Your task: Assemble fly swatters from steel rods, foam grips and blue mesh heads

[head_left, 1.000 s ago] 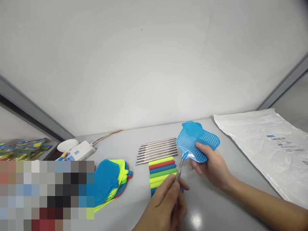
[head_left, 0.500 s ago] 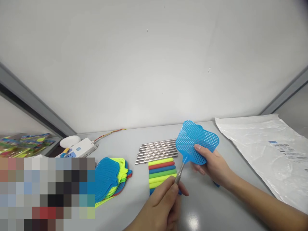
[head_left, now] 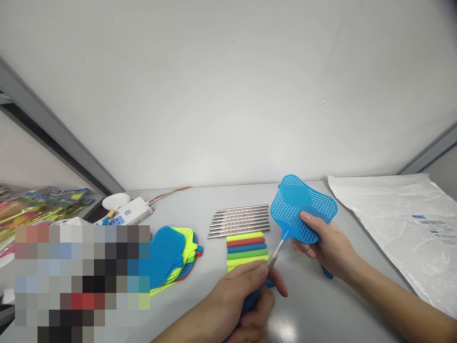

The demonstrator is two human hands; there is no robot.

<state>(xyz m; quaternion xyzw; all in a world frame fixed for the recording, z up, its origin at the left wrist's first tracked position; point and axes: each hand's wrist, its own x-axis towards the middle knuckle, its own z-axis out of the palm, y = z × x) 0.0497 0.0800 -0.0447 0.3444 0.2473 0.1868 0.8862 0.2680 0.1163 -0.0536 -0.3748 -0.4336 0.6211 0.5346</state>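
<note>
Near the back left corner of your table (head_left: 193, 207) sits the power strip (head_left: 134, 212). Nearer you, on the left side, the loose swatter heads (head_left: 166, 255) lie piled up. Right of them, mid-table, the rods (head_left: 239, 221) lie side by side, with the grips (head_left: 246, 248) in a row before them (your left hand (head_left: 239, 288) hides the near end). The mailer bag (head_left: 385, 209) spans the back right corner; between rods and bag, your right hand (head_left: 328, 238) holds the swatter (head_left: 296, 202).
</note>
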